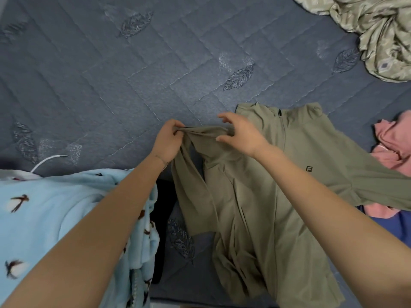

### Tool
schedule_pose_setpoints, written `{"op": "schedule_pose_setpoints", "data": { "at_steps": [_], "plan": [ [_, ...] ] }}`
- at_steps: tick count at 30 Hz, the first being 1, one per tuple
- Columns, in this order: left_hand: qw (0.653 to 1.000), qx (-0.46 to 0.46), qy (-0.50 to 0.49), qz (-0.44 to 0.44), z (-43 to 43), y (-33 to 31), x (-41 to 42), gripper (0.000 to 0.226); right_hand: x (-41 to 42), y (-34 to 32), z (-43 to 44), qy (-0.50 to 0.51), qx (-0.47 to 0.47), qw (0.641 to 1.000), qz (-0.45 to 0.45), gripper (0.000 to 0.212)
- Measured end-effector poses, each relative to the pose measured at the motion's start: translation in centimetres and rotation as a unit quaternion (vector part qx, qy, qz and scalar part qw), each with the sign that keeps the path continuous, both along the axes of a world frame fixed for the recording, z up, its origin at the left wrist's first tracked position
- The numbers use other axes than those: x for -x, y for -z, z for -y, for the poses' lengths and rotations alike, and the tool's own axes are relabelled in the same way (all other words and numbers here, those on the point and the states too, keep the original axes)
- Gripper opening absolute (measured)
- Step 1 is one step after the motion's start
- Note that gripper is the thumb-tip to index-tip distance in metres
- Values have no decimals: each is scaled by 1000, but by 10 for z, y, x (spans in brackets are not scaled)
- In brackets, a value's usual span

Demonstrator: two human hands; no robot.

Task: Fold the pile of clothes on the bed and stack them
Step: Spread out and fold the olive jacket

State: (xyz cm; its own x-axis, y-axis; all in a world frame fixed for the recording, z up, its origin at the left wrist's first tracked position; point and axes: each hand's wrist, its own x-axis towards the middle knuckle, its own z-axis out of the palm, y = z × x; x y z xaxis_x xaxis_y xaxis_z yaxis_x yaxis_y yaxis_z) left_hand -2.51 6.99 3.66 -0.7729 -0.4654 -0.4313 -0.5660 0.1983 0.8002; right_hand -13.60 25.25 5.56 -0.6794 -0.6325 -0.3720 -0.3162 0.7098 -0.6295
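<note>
An olive-green zip jacket (295, 170) with a small dark chest logo lies spread on the blue-grey quilted bed (111, 74), collar away from me. Its left sleeve is raised off the bed between my hands. My left hand (169, 142) grips the sleeve's bunched end. My right hand (239, 135) pinches the same sleeve a little to the right, near the shoulder, with its upper fingers spread. The jacket's other sleeve runs out to the right over a pink garment (393, 147).
A light-blue fleece with bird prints (55, 218) lies at the lower left, a black garment (163, 210) beside it. A crumpled olive patterned sheet (382, 34) fills the top right corner. A white cord (47, 161) lies at the left. Blue fabric (398, 225) shows under the pink garment.
</note>
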Motion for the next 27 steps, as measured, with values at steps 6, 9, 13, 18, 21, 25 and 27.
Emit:
{"op": "schedule_pose_setpoints", "data": {
  "at_steps": [6,9,13,18,21,25,27],
  "plan": [
    [997,-55,54,-23,15,-21,14,16,-14,-9,38,-26,10,999,-20,22],
    [988,-10,154,12,40,-31,16,11,-13,-13,48,19,68,997,6,42],
    [950,97,277,110,81,-42,16,14,-14,-25,64,64,133,984,105,29],
    [928,207,260,168,119,-45,7,14,-20,-43,87,113,214,957,158,19],
    [940,220,192,174,143,-41,-4,25,-21,-47,96,143,239,944,176,19],
    [956,216,101,173,174,-42,-13,36,-21,-44,100,152,230,945,174,15],
    [961,220,49,159,189,-44,-20,38,-22,-41,102,166,221,946,167,20]
  ]
}}
